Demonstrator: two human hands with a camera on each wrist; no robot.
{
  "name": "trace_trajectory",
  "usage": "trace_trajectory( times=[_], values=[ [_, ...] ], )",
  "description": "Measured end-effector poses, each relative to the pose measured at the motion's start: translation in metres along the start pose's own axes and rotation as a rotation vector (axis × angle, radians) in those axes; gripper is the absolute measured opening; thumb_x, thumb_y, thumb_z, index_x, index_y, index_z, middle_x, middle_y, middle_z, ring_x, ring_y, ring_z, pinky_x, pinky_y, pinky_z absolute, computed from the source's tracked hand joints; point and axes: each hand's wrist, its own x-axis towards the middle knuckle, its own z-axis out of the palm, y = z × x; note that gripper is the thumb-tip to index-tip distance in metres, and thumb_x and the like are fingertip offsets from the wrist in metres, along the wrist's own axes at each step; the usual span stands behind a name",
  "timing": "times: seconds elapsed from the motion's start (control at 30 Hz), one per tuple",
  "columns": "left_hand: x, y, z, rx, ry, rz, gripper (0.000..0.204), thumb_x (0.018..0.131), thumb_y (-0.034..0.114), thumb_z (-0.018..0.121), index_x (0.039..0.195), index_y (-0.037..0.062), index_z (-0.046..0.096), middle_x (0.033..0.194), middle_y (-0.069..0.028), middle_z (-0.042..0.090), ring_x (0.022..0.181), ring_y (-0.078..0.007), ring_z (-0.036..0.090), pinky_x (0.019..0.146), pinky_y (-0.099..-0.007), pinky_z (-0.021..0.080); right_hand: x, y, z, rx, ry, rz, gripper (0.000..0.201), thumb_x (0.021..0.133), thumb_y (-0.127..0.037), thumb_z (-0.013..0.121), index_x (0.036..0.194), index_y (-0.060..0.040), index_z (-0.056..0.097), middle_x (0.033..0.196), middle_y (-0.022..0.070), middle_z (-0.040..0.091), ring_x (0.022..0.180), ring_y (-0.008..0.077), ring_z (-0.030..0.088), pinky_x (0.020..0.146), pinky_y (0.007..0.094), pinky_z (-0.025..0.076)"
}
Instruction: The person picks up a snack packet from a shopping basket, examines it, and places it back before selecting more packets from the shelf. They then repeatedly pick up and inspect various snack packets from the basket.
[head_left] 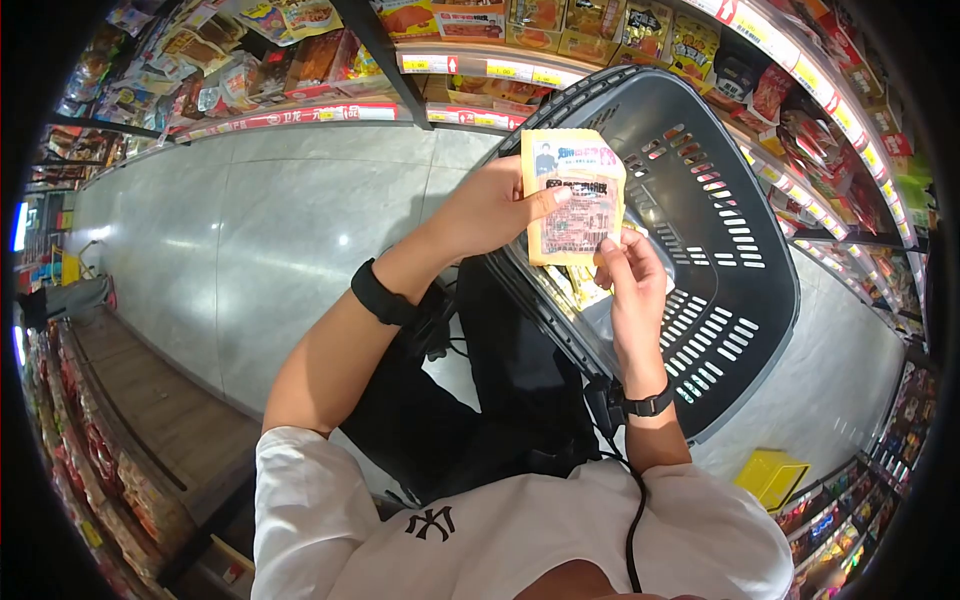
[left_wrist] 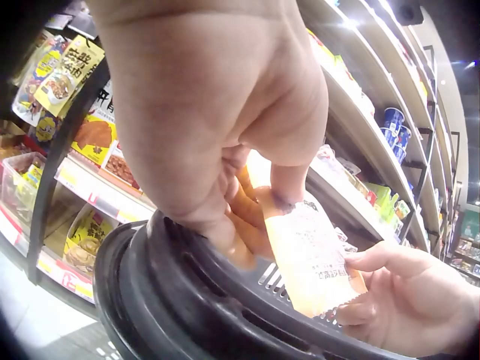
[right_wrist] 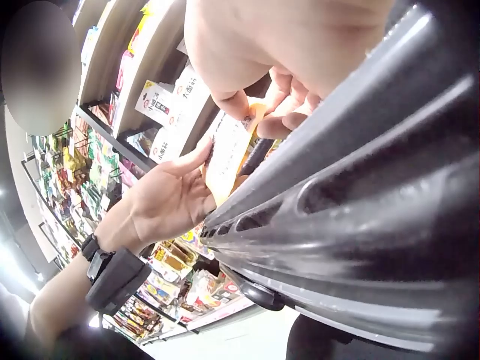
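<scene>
Nearest you is your white shirt (head_left: 570, 530), with dark trousers (head_left: 510, 370) just beyond it. A black band (head_left: 382, 292) circles your left wrist and another black band (head_left: 652, 403) your right. Your left hand (head_left: 485, 212) grips the left edge of a flat, yellow-edged packet (head_left: 575, 210), thumb laid over its printed face. Your right hand (head_left: 638, 285) pinches its near right corner between thumb and fingers. The packet is upheld by both hands over the left part of a dark grey basket (head_left: 760, 295) with slotted walls. Under it, yellow packs (head_left: 572, 287) lie in the basket, partly hidden. Grey tiled floor (head_left: 290, 230) stretches off to the left. Farther on, shelves (head_left: 480, 62) of packaged goods line the far side, and the left-wrist view shows blue cups (left_wrist: 394, 122) on one.
</scene>
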Motion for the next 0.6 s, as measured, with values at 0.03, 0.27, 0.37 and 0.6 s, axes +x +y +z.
trace_trajectory(
  times=[0.03, 0.27, 0.37, 0.6],
  values=[
    [-0.0002, -0.0011, -0.0008, 0.002, -0.001, 0.007, 0.029, 0.102, 0.018, 0.064, 0.123, -0.002, 0.065, 0.109, -0.0066, 0.073, 0.096, -0.0116, 0.066, 0.086, -0.0307, 0.054, 0.0004, 0.0006, 0.0001, -0.017, -0.008, 0.002, 0.019, 0.098, -0.012, 0.067, 0.112, 0.001, 0.064, 0.082, -0.0012, 0.065, 0.067, 0.0035, 0.053, 0.063, 0.0199, 0.042],
    [0.0025, -0.0048, -0.0068, 0.022, -0.029, -0.018, 0.032, 0.103, 0.022, 0.063, 0.127, -0.0011, 0.064, 0.114, -0.0042, 0.071, 0.101, -0.0096, 0.064, 0.091, -0.0299, 0.053, 0.0012, -0.0024, 0.0032, -0.109, -0.057, 0.046, 0.018, 0.098, -0.015, 0.068, 0.107, 0.0003, 0.067, 0.085, -0.0015, 0.068, 0.068, 0.003, 0.054, 0.063, 0.0204, 0.044],
    [0.0027, -0.0045, -0.0075, 0.03, -0.025, -0.035, 0.033, 0.103, 0.023, 0.064, 0.127, -0.0012, 0.064, 0.114, -0.0042, 0.071, 0.101, -0.0095, 0.064, 0.091, -0.0296, 0.053, 0.0013, -0.0013, 0.0025, -0.134, -0.084, 0.067, 0.017, 0.099, -0.017, 0.069, 0.103, -0.0006, 0.068, 0.087, -0.0015, 0.069, 0.069, 0.0028, 0.054, 0.063, 0.0208, 0.044],
    [0.0041, -0.0063, -0.0065, 0.042, 0.007, -0.01, 0.03, 0.102, 0.023, 0.065, 0.119, -0.002, 0.066, 0.103, -0.0061, 0.073, 0.091, -0.0106, 0.065, 0.081, -0.0294, 0.054, 0.0014, -0.0009, 0.0, -0.126, -0.123, 0.074, 0.018, 0.099, -0.019, 0.068, 0.102, -0.0012, 0.068, 0.088, -0.0012, 0.069, 0.07, 0.0027, 0.054, 0.064, 0.0214, 0.045]
  ],
)
